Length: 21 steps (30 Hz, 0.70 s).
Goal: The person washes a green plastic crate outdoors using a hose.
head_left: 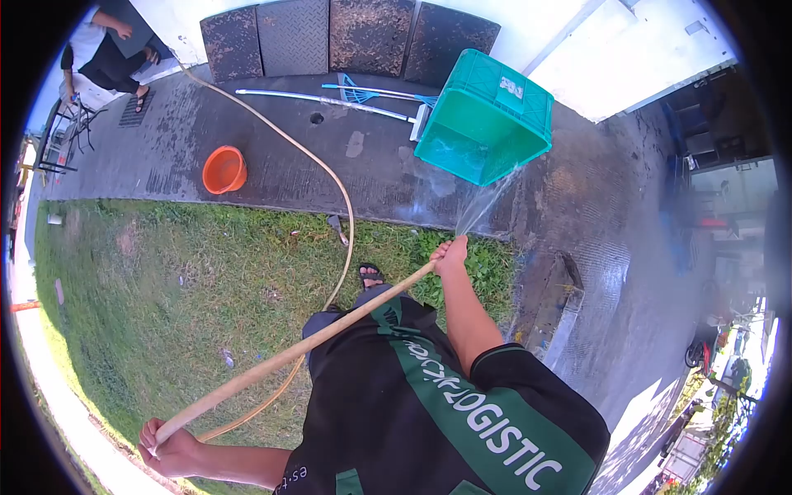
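My right hand (pixel 450 255) is closed around the end of a pale yellow garden hose (pixel 289 355), and water sprays out of it in a fan. The spray (pixel 487 206) reaches the lower edge of a green plastic bin (pixel 495 91), which lies tipped with its opening toward me and wet inside. At the lower left, my left hand (pixel 171 450) grips the same hose farther back, so a length of it stretches across my body between both hands. From there the hose loops behind my legs and runs over the grass to the wall.
An orange bucket (pixel 224 170) stands on the wet concrete (pixel 280 181). Long-handled cleaning tools (pixel 330 101) lie beside the bin. Several dark metal plates (pixel 293 37) lean against the wall. A hatchet-like tool (pixel 337 229) lies at the grass edge. Another person (pixel 107 54) sits at the upper left.
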Motion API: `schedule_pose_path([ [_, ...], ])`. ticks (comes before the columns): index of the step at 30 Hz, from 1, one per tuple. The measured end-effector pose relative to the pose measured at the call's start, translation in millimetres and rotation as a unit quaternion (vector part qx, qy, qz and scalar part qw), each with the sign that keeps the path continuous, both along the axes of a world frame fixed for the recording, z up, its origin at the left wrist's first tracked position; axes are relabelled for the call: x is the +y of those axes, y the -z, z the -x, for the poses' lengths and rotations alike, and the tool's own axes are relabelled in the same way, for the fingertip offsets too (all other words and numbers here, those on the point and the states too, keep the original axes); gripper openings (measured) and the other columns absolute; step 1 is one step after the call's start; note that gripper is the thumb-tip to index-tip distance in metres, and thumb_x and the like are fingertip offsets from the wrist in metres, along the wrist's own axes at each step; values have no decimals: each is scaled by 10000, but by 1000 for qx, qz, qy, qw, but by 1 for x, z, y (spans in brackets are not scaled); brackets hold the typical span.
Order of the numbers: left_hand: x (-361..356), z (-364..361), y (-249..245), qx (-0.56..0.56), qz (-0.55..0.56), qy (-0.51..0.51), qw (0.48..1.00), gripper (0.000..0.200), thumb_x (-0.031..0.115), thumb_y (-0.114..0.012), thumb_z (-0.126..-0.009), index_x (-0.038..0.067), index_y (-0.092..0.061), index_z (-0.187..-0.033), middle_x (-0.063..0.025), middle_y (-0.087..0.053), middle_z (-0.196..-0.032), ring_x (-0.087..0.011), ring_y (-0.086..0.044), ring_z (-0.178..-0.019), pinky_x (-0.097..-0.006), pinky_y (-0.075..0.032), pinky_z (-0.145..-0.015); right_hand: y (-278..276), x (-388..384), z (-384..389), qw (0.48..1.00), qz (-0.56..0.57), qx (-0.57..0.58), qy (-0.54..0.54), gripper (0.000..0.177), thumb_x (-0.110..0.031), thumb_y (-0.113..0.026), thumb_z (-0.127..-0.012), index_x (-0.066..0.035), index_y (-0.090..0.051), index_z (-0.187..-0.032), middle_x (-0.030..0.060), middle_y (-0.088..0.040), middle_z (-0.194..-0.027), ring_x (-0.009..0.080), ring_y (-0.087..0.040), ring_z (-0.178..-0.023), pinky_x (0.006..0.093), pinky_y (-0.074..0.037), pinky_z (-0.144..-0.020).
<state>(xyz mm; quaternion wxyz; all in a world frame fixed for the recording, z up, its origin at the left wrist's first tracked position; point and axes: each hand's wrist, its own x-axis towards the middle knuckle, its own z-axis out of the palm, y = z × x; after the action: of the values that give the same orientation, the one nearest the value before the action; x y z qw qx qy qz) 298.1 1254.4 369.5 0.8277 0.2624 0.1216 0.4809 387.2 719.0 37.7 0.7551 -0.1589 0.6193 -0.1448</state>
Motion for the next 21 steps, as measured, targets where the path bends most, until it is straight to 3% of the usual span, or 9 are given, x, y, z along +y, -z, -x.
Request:
schedule_pose_path([
  [4, 36, -39, -1, -52, -42, 94, 993, 197, 66, -419, -906, 74, -291, -757, -54, -337, -708, -171, -397, -615, -310, -371, -639, -9, 22, -3, 1000, 15, -10, -3, 470, -551, -355, -915, -145, -339, -680, -26, -266, -550, 121, -246, -424, 274, -227, -402],
  [7, 48, -78, -8, -52, -72, 70, 994, 178, 67, -400, -919, 67, -306, -768, -49, -353, -694, -151, -403, -595, -295, -368, -611, -13, 45, -3, 999, 19, -19, 30, 466, -548, -356, -919, -145, -341, -683, -28, -262, -547, 121, -243, -420, 274, -228, -393],
  [9, 69, -100, 2, -70, -24, 175, 982, 144, 74, -402, -928, 43, -346, -799, -31, -359, -675, -121, -384, -574, -269, -344, -570, 1, 55, 3, 998, -3, -33, 56, 463, -548, -362, -921, -145, -346, -693, -30, -273, -546, 120, -247, -420, 278, -232, -388],
  [12, 72, -127, 13, -25, -63, 244, 967, 105, 82, -405, -936, 24, -386, -851, -11, -354, -662, -102, -361, -556, -256, -325, -546, 6, 69, 10, 999, 0, -25, 28, 464, -560, -364, -919, -142, -367, -717, -31, -300, -546, 113, -267, -424, 274, -240, -392],
  [15, 65, -139, 21, 35, -45, 233, 971, 88, 88, -418, -935, 16, -402, -886, -1, -352, -669, -103, -348, -552, -263, -316, -544, 5, 79, 17, 1000, 15, -12, 23, 453, -551, -369, -917, -144, -372, -718, -31, -301, -547, 108, -274, -428, 272, -246, -395],
  [21, 62, -149, 26, 76, -27, 234, 969, 185, 94, -410, -933, 92, -326, -768, 10, -305, -670, -99, -299, -551, -279, -296, -550, 14, 95, 36, 999, 11, 40, -3, 427, -521, -385, -916, -142, -362, -722, -32, -299, -549, 106, -274, -422, 274, -246, -398],
])
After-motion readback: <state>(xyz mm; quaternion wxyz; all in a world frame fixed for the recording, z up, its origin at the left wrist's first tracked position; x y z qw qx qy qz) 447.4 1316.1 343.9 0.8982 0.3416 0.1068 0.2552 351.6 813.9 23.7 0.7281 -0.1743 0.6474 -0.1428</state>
